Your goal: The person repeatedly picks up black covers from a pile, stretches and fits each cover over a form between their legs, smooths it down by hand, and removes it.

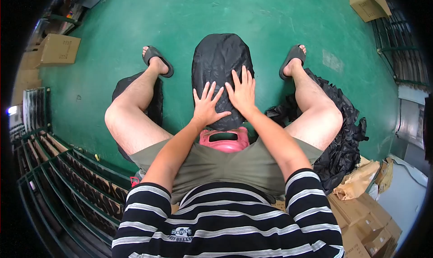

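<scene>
A rounded oblong of black fabric (221,50), like a cover or bag, sits between my legs with its near end close to the pink plastic stool (224,145). My left hand (209,107) rests flat on its near left part, fingers spread and thumb pointing right. Slightly farther forward, my right hand (242,93) lies on its right side, also with fingers apart. Neither hand grips anything. What is inside or beneath the fabric is hidden.
Crumpled black fabric (347,141) is heaped beyond my right leg. Another black fabric piece (155,102) lies by my left leg. Green metal racks (67,168) stand at left. Cardboard boxes (61,50) sit at the sides, with more cartons (361,217) behind at right. The floor (158,14) is green.
</scene>
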{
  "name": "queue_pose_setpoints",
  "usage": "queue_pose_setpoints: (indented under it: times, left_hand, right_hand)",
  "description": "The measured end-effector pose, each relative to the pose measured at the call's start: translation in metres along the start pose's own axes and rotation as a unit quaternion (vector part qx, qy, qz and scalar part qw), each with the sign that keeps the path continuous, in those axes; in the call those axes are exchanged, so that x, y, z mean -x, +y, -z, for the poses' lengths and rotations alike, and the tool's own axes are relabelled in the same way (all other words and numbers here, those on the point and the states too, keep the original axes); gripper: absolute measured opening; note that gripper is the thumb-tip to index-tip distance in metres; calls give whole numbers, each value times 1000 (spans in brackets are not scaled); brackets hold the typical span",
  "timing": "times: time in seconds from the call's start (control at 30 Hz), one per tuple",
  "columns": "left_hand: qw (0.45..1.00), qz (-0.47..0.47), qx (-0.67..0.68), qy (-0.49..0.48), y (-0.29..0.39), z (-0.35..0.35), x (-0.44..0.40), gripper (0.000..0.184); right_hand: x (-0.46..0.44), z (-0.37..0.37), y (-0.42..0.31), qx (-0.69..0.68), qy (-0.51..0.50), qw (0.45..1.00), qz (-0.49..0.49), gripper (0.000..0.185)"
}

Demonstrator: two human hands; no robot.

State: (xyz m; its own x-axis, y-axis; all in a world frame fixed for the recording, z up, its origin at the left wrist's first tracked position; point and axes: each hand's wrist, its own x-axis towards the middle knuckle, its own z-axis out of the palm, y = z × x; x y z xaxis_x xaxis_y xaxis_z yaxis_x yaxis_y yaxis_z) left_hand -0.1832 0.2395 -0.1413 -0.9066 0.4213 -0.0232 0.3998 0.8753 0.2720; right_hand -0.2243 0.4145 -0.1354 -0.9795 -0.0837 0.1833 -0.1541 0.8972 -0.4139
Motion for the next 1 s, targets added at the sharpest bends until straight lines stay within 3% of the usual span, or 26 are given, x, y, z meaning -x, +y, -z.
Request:
queue_pose_setpoints:
  times: [0.1, 0.17, 0.4, 0.73, 0.83, 0.93, 1.0]
  left_hand:
    - [1000, 7, 19, 4, -2, 1, 3, 99]
    - [998, 12, 63, 28, -3, 0, 4, 100]
    - [976, 135, 141, 101, -7, -7, 4, 93]
    - [974, 129, 154, 102, -8, -2, 3, 92]
    - [979, 122, 147, 70, -12, 2, 3, 102]
    - [987, 115, 106, -37, -15, 13, 4, 127]
    - [983, 115, 115, -84, -24, 24, 1, 127]
  right_hand:
    - [32, -20, 0, 57, -49, 995, -60, 64]
    - [38, -19, 4, 4, -53, 995, -86, 64]
    - [36, -13, 7, -39, -49, 996, -60, 80]
    - [37, -11, 7, -24, -70, 995, -67, 92]
    - [35, -2, 11, -22, -99, 994, -49, 99]
    - [34, 11, 13, 2, -171, 985, -26, 106]
    - [27, 23, 12, 44, -279, 959, -25, 107]
